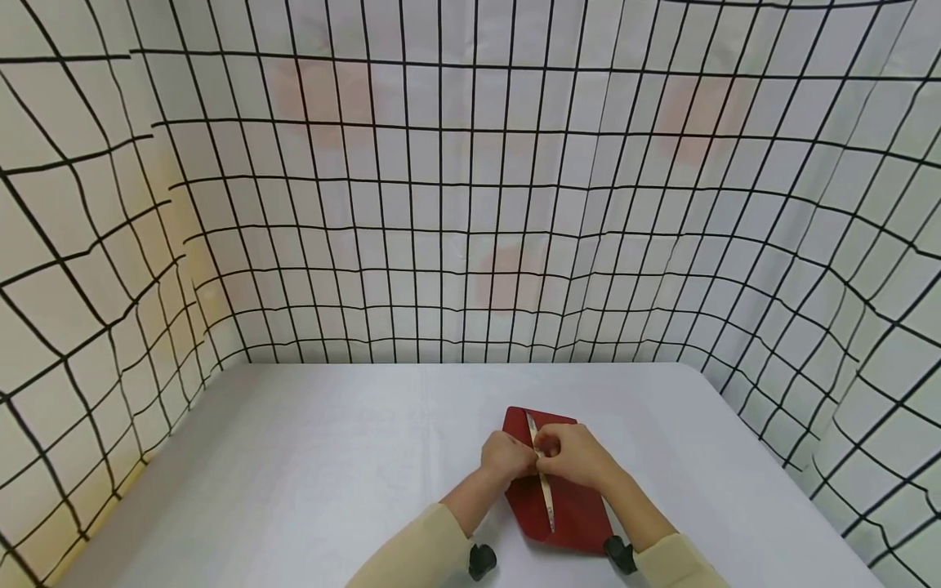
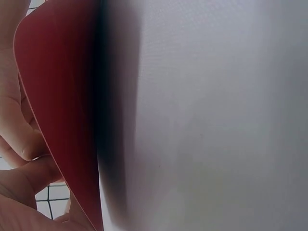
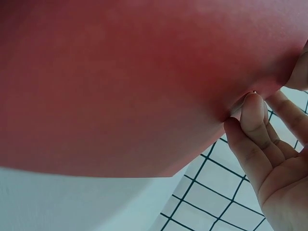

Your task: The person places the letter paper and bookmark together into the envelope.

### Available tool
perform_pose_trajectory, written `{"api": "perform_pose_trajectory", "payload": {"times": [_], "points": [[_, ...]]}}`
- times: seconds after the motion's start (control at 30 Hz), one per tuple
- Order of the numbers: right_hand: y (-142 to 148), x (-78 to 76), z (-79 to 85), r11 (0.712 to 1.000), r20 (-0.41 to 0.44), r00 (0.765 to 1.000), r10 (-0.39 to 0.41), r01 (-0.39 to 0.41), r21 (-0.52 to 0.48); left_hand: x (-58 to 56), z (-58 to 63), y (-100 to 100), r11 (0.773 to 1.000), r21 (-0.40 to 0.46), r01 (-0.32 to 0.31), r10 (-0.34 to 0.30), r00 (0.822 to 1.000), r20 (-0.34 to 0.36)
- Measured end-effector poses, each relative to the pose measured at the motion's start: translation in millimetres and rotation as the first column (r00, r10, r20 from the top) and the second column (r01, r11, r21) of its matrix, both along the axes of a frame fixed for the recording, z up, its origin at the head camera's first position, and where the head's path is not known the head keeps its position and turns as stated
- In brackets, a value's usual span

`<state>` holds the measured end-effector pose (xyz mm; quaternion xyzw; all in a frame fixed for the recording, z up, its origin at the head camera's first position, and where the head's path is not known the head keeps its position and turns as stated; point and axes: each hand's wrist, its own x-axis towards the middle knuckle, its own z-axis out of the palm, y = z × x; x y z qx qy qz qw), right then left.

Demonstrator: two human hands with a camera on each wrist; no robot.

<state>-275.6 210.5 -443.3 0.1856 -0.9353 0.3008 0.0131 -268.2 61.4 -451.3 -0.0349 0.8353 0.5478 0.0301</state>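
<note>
A red envelope-like pouch (image 1: pixel 577 514) lies at an angle near the front of the table, right of centre. A long slit between its two red sides shows a pale, patterned inner strip (image 1: pixel 547 498). My left hand (image 1: pixel 507 456) grips the left side's edge about midway along the slit. Right beside it, my right hand (image 1: pixel 577 457) pinches the edge on the other side, fingertips close to the left hand's. In the right wrist view, fingers bend the red sheet (image 3: pixel 120 86) at its edge, where a tiny shiny spot shows. The left wrist view has the pouch's rounded red side (image 2: pixel 57 86) raised beside the fingers.
The white table (image 1: pixel 331 457) spreads around the pouch. A black grid over pale walls (image 1: pixel 456 196) encloses the back and both sides. Small dark devices (image 1: pixel 482 562) sit by both wrists, below the beige sleeves (image 1: pixel 419 551).
</note>
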Motion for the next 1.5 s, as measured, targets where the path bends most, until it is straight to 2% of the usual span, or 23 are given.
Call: {"api": "perform_pose_trajectory", "payload": {"times": [0.23,0.47,0.63,0.7,0.83,0.93,1.1,1.2,1.5], "points": [[-2,0.9,1.7,0.999,-0.023,0.999,0.035,-0.035,-0.007,1.8,-3.7,0,0.997,0.070,0.010,-0.012,1.000,0.028],[-4,1.6,2.7,0.999,-0.007,0.999,0.038,-0.038,-0.003,-1.2,-11.7,-5,0.991,0.120,0.067,-0.069,0.997,0.016],[-6,0.4,2.4,0.999,0.014,0.999,0.036,-0.036,0.005,-1.9,-11.2,-11,0.987,0.137,0.085,-0.090,0.995,0.032],[-6,-0.3,2.4,0.999,0.018,0.999,0.033,-0.033,0.009,-1.2,-9.2,-14,0.989,0.116,0.095,-0.099,0.995,0.025],[-7,-0.4,2.2,0.999,0.024,0.999,0.027,-0.027,0.021,0.8,-6.0,-21,0.980,0.158,0.119,-0.125,0.992,0.027],[-7,-0.3,2.1,0.999,0.027,0.999,0.024,-0.025,0.030,3.0,-3.9,-26,0.961,0.237,0.140,-0.153,0.987,0.040],[-7,-0.1,1.8,0.999,0.024,0.999,0.023,-0.024,0.038,6.3,-2.5,-35,0.935,0.298,0.190,-0.201,0.980,0.008],[-8,0.4,1.0,0.998,0.027,0.999,0.024,-0.026,0.055,8.6,-2.5,-41,0.927,0.309,0.213,-0.222,0.975,-0.005],[-13,0.0,-1.7,0.986,0.051,0.998,0.039,-0.046,0.161,13.1,1.1,-67,0.947,0.194,0.257,-0.262,0.965,0.001]]}}
